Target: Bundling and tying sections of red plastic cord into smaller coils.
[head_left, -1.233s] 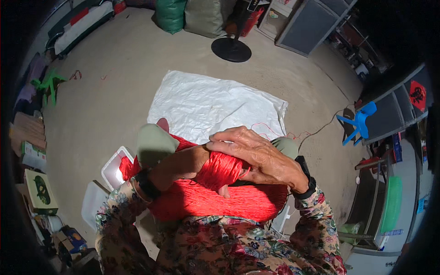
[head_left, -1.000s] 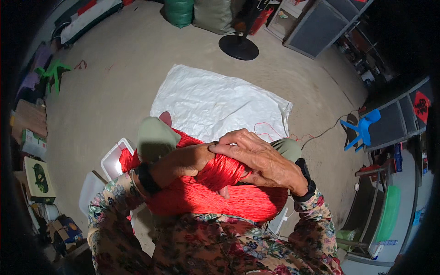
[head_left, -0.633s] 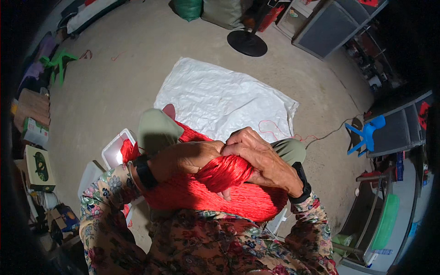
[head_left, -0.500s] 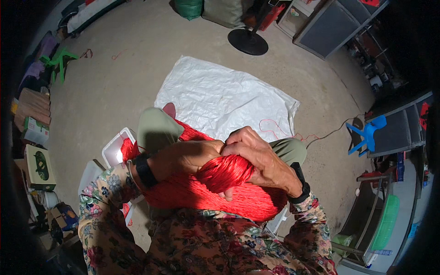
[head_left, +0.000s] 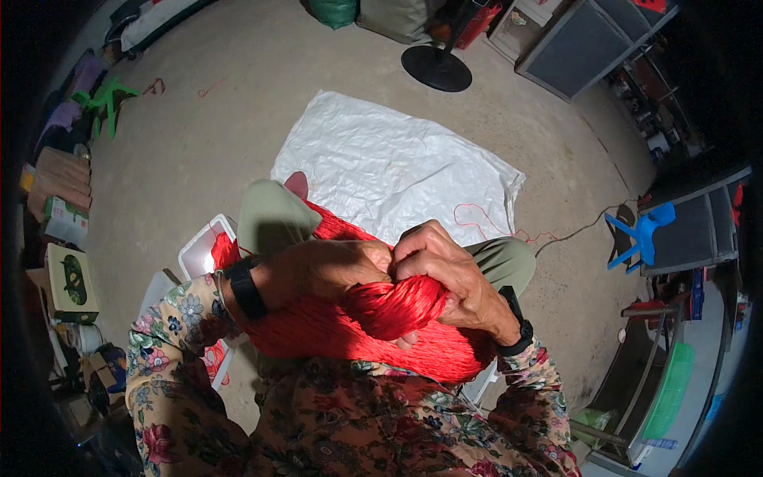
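A thick skein of shiny red cord (head_left: 310,334) lies across my lap, its far end running out past my left knee. A twisted loop of this skein (head_left: 393,310) bulges up between my hands. My left hand (head_left: 354,269) is closed on the loop from the left, its fingertips tucked out of sight. From the right my right hand (head_left: 445,270) grips the same loop, fingers curled over the top and one fingertip showing below it. Both hands meet at the loop's upper edge, where the small details are hidden.
A white woven sheet (head_left: 397,167) lies on the floor ahead, with a loose red strand near its right edge. Left of my knee stands a white container (head_left: 197,253) with red cord. A blue stool (head_left: 644,234) is at the right, a black round stand base (head_left: 437,69) beyond.
My hands stay together on the skein and shift only slightly. The loop between them looks a little fuller and rounder. The whole view has tilted a little.
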`<state>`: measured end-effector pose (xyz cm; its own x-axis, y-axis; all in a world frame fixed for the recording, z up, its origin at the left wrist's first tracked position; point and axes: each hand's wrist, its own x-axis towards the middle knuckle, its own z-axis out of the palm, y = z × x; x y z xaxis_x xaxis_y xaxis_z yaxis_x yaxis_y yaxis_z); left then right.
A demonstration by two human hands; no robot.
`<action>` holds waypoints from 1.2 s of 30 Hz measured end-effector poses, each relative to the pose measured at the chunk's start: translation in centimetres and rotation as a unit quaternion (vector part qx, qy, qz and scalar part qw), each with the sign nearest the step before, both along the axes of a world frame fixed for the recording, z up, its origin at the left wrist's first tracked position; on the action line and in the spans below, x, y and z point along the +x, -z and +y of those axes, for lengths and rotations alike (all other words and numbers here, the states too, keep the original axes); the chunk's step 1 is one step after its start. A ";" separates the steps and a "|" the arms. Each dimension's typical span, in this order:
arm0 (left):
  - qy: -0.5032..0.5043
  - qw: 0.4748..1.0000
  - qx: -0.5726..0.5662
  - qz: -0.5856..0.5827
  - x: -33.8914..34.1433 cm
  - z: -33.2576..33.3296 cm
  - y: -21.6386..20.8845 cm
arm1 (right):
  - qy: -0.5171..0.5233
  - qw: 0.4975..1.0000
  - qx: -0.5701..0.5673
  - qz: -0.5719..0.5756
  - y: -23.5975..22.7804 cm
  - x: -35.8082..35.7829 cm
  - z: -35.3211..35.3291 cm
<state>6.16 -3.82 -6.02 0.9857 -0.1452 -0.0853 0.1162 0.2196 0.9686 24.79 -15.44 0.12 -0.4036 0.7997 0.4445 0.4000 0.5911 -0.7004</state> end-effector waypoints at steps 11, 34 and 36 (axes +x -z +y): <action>0.030 0.989 0.139 0.032 0.3 0.5 -5.7 | 0.022 0.997 0.058 0.044 1.1 0.2 -0.8; -0.204 0.954 0.199 -0.095 -2.5 1.8 -2.9 | 0.101 0.964 -0.198 0.143 0.5 -1.0 1.7; -0.187 0.978 0.070 0.052 -2.8 2.1 -3.5 | 0.116 0.968 -0.202 0.097 -0.5 -0.7 2.6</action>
<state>3.36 -1.76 -2.57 0.9523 0.2451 -0.1815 0.1526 0.1323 0.9794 24.14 -12.81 0.60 -0.1326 0.9831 0.1266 0.3261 0.1639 -0.9310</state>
